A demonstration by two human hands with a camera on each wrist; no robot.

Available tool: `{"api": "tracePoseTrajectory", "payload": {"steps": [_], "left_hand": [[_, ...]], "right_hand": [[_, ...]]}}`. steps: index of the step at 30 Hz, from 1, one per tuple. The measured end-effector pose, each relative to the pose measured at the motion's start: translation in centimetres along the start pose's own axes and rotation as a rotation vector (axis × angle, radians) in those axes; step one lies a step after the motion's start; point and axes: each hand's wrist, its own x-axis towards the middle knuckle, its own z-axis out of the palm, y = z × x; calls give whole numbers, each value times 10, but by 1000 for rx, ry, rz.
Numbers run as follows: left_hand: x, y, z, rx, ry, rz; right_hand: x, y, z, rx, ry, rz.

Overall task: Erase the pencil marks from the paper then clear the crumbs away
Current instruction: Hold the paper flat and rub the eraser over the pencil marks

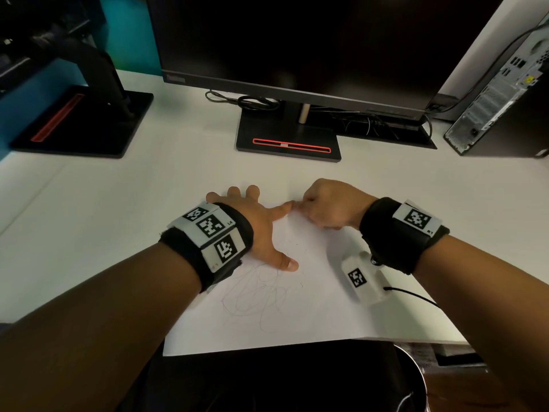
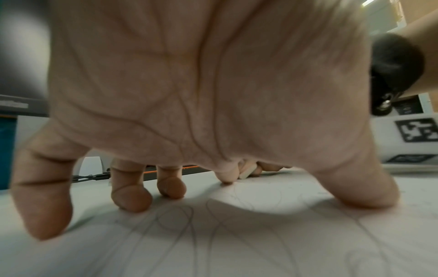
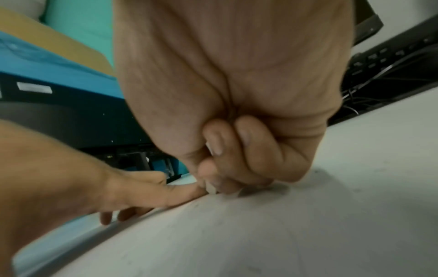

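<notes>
A white sheet of paper [image 1: 312, 316] lies on the desk with pencil scribbles [image 1: 261, 292] near its left middle. My left hand [image 1: 255, 221] is spread flat on the paper, fingertips pressing down, index finger pointing right. My right hand [image 1: 323, 206] is curled and pinches a small white eraser [image 2: 246, 173] against the paper's far edge, right beside my left index fingertip. In the right wrist view the eraser [image 3: 211, 188] shows only as a pale corner under the curled fingers [image 3: 227, 150]. A few dark crumbs [image 1: 292, 243] dot the paper between the hands.
A monitor stand [image 1: 288, 141] with a red slot stands behind the paper, cables beside it. A second stand [image 1: 83, 123] is at the far left, a computer tower [image 1: 502, 96] at the far right. The paper overhangs the desk's front edge above a dark bin [image 1: 410, 379].
</notes>
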Motion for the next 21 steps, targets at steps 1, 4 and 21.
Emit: {"api": "tracePoseTrajectory", "payload": {"steps": [1,4,21], "left_hand": [[0,0,0,-2,-3,-4],[0,-1,1,-21,-13,-4],[-38,-38,26,-88,13,224]], "right_hand": [[0,-1,1,-23,24,-10],[-3,-3,10,-28,-93,-80],[-89,-14,37,1308,-264,180]]}}
